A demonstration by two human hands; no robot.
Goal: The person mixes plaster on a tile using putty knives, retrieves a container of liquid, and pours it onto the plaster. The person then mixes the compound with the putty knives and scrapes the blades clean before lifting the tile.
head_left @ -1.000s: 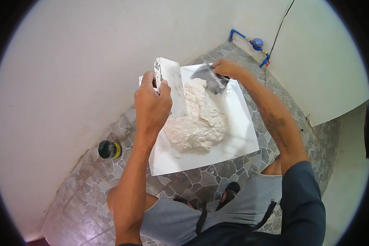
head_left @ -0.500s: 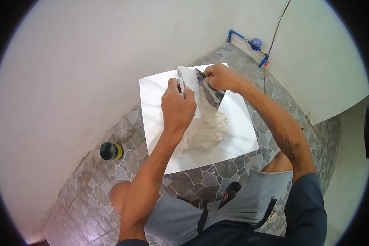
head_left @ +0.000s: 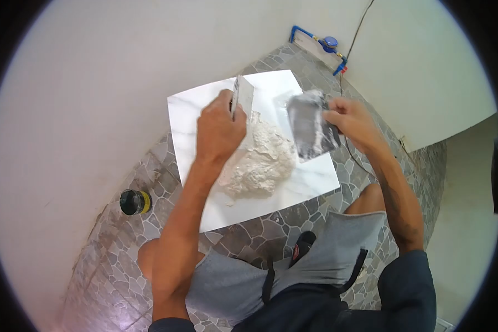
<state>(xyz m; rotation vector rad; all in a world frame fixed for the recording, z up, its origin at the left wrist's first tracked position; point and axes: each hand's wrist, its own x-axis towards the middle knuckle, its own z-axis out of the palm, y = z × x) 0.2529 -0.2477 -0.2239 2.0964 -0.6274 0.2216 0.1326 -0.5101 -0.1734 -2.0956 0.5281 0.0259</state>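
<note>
A heap of off-white putty [head_left: 263, 163] lies on a white marble-patterned board [head_left: 189, 119]. My left hand [head_left: 218, 130] is closed on a putty-coated scraper [head_left: 245, 98], its blade edge-on above the far left of the heap. Off to the right, my right hand [head_left: 355, 122] grips the edge of a wide dark scraper [head_left: 305, 124] smeared with white putty. That scraper is slightly blurred and stands apart from the left one, over the board's right side. Its lower blade comes close to the heap.
Left of the board, a dark can [head_left: 134, 202] with a yellow band stands on the stone-patterned floor [head_left: 249, 240]. Blue pipes with a water meter [head_left: 330, 42] run along the wall at the back. A thin cable hangs down the right wall.
My right hand has drawn its scraper away from the left one, to the right and downward, turning its blade broadside. More of the putty heap shows. The camera view has shifted slightly.
</note>
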